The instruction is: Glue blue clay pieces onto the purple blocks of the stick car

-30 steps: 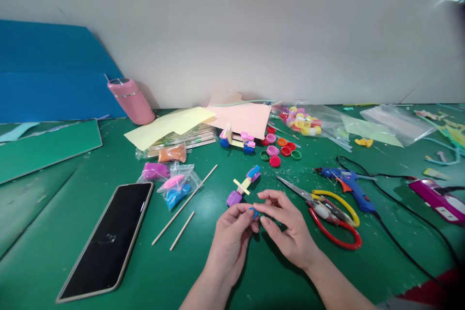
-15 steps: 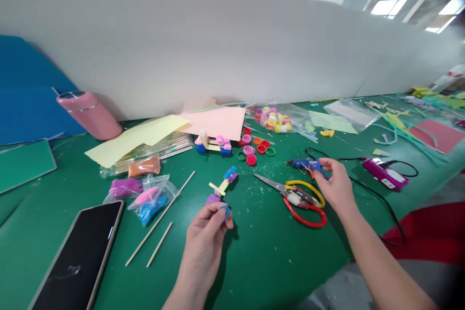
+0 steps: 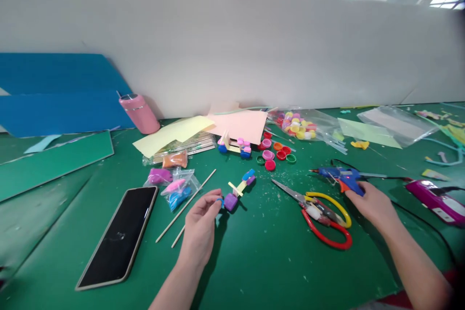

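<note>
My left hand (image 3: 203, 218) pinches a small blue piece (image 3: 220, 201) beside a little model (image 3: 238, 189) made of pale sticks with purple and blue parts. My right hand (image 3: 368, 201) is at the orange trigger and handle of a blue glue gun (image 3: 336, 174), whose tip points left over the table. Scissors with red and yellow handles (image 3: 316, 210) lie between the hands. Farther back stands a second small model (image 3: 234, 146) with pink and blue parts. Colored bottle caps (image 3: 270, 155) are grouped to its right.
A phone (image 3: 119, 237) lies at the left near clay packets (image 3: 174, 186) and thin wooden sticks (image 3: 187, 203). A pink bottle (image 3: 140, 114), paper sheets (image 3: 238, 123) and a bag of caps (image 3: 298, 125) line the white partition (image 3: 225, 48). A purple device (image 3: 436, 202) with cables is at the right.
The view has turned left, so things appear farther right. The blue piece in my left hand is now left of the model's purple end. My right hand has stayed at the glue gun.
</note>
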`<state>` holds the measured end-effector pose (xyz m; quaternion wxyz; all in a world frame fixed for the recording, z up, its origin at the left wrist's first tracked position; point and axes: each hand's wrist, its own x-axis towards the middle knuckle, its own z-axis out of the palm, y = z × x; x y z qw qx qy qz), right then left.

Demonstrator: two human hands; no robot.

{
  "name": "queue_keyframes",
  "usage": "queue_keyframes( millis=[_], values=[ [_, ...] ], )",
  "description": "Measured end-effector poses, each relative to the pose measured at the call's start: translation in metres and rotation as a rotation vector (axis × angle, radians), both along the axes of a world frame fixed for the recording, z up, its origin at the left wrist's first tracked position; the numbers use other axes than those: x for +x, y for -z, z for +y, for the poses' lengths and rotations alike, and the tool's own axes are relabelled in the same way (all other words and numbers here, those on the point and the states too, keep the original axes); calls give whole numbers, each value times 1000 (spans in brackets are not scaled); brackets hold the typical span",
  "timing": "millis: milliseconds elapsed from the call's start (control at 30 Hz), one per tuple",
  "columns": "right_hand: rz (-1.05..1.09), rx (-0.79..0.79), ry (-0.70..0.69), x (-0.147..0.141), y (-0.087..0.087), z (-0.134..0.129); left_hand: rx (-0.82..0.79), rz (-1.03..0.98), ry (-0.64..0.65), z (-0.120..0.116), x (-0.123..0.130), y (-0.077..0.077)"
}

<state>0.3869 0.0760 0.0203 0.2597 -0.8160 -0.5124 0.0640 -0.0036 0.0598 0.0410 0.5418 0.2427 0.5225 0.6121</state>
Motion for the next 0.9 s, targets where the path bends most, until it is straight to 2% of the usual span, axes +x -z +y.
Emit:
queue_keyframes(
  millis=[100, 167, 200, 267, 333, 500, 733, 900],
  values=[
    [196, -15, -46, -5, -16, -13, -20, -6, 18, -4, 7, -1],
    [346, -10, -123, -17, -25, -22, -35, -10, 22, -8, 9, -3],
    [443, -8, -176, -25, -29, -27, -41, -13, 22, -10, 11, -3],
    [825, 48, -210, -45, -37, -36, -49, -20, 29, -15, 13, -3],
    [951, 30, -248, -65, -42, -44, -55, -24, 40, -19, 15, -1],
    [891, -5, -454, -100, -40, -63, -70, -13, 75, -28, 20, -1],
    [895, -170, -409, -120, -25, -84, -117, 107, 58, -31, 17, -7],
    [974, -199, -429, -135, -21, -90, -149, 138, 104, -22, 16, -9]
  ],
)
